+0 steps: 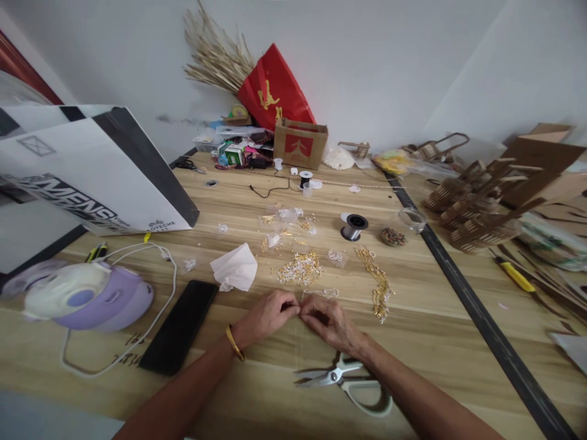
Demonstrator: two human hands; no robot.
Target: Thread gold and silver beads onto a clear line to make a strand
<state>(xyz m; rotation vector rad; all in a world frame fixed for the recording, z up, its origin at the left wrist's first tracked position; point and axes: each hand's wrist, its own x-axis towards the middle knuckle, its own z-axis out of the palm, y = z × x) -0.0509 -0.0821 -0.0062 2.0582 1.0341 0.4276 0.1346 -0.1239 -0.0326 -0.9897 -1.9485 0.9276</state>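
Note:
My left hand [274,313], with a gold bangle [235,342] at the wrist, and my right hand [331,319] meet fingertip to fingertip, both pinched closed. A faint, thin clear thread [296,345] seems to hang from the pinch; anything smaller between the fingers is hidden. Just beyond them lies a pile of gold and clear beads [300,269], with a short silver chain [323,293] nearer. Gold chains [380,287] stretch out to the right. Partly opened scissors [342,376] with pale handles rest beside my right forearm.
A black phone [180,327], a crumpled tissue [236,267] and a purple-white device [98,296] with a white cable are on the left. Wire spools [354,227] and small bead bags stand farther back. Woven baskets [481,201] and a yellow cutter [516,275] occupy the right.

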